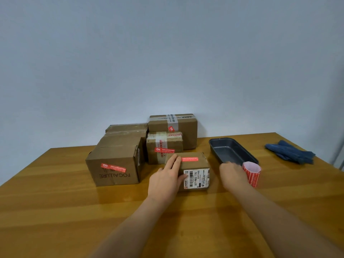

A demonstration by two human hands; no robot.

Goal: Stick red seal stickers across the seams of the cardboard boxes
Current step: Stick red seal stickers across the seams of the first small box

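Note:
A small cardboard box (197, 165) with a white barcode label on its front stands in the middle of the table. A red seal sticker (189, 159) lies across its top. My left hand (165, 180) grips the box's left end, fingers on top and thumb on the front face. My right hand (233, 174) is to the right of the box, its fingers at the roll of red seal stickers (253, 175); whether they hold the roll is hidden behind the hand. Behind stand several more boxes with red stickers: a large one (115, 168), a middle one (163, 146), a rear one (173, 125).
A dark metal loaf pan (232, 151) sits behind the sticker roll. A blue cloth (290, 153) lies at the far right. The wooden table (74, 211) ends at a plain wall behind the boxes.

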